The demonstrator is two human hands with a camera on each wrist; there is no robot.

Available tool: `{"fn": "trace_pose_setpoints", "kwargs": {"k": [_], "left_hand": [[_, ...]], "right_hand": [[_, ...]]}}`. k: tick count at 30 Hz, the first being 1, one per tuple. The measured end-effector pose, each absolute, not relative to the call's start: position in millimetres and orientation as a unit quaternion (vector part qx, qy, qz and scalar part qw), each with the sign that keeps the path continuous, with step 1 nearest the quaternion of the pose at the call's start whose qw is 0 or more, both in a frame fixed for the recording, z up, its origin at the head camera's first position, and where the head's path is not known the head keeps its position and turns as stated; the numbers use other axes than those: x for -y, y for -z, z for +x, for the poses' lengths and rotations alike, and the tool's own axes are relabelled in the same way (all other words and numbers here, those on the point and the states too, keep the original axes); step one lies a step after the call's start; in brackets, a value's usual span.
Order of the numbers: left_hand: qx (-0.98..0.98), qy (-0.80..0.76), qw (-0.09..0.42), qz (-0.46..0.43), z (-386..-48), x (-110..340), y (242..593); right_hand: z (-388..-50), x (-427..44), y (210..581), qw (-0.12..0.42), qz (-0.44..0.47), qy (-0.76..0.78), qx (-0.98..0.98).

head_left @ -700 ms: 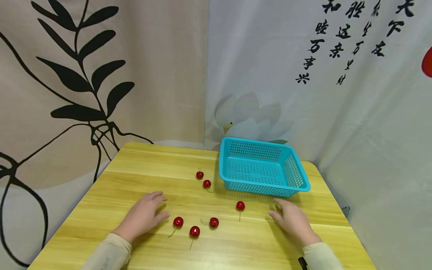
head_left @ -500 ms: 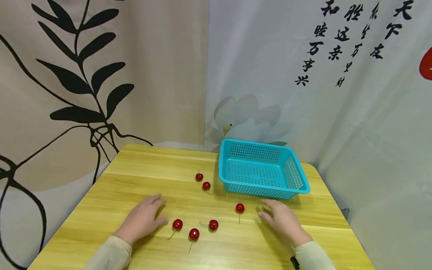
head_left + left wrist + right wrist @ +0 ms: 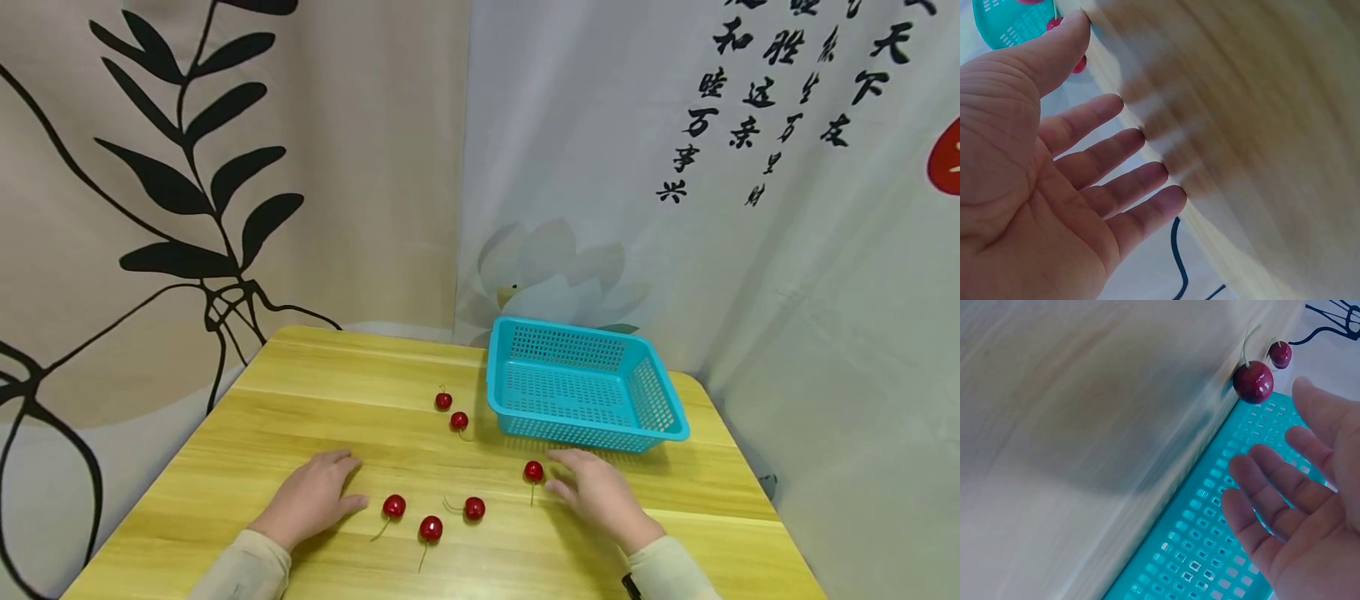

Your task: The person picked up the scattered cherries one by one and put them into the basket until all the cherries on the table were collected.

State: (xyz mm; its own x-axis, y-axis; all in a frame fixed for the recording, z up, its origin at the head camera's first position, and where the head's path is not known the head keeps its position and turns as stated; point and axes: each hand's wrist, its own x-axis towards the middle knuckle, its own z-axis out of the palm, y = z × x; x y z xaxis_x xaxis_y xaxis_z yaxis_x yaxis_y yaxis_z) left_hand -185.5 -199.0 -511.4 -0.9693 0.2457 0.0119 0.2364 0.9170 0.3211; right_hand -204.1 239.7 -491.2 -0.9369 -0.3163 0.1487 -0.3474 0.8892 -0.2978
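Note:
Several red cherries with stems lie on the wooden table. My right hand (image 3: 600, 497) is just right of one cherry (image 3: 533, 472), thumb and forefinger spread near it with nothing held. In the right wrist view that cherry (image 3: 1253, 382) sits beyond the fingers, a gap between them. On the left, my left hand (image 3: 311, 497) is low over the table with fingers extended, holding nothing. The nearest to it is a cherry (image 3: 393, 506); two more, a front cherry (image 3: 431, 528) and a middle cherry (image 3: 474, 509), lie to its right.
A turquoise perforated basket (image 3: 588, 433) stands at the back right of the table (image 3: 360, 367). Left of it lie two cherries, a far cherry (image 3: 443, 401) and a closer cherry (image 3: 459, 421). A printed curtain (image 3: 375, 167) hangs right behind the table.
My right hand has moved left, from below the basket's right part to beside the nearest cherry. My left hand stays in nearly the same place. The head view has tilted slightly up.

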Motion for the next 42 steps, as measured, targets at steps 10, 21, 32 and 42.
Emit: {"fn": "trace_pose_setpoints", "kwargs": {"k": [10,21,32,42], "left_hand": [[-0.98,-0.162,0.02,0.115,-186,198,514],[-0.979,-0.165,0.019,0.116,-185,198,511],[-0.979,-0.167,0.018,0.117,-186,198,509],[-0.979,-0.165,0.016,0.116,-188,198,512]], "right_hand": [[-205,-232,493,0.056,0.193,-0.164,0.966],[-213,-218,497,0.063,0.238,-0.15,0.957],[-218,-214,507,0.083,0.262,-0.129,0.953],[-220,-213,517,0.099,0.269,-0.127,0.95]]}}
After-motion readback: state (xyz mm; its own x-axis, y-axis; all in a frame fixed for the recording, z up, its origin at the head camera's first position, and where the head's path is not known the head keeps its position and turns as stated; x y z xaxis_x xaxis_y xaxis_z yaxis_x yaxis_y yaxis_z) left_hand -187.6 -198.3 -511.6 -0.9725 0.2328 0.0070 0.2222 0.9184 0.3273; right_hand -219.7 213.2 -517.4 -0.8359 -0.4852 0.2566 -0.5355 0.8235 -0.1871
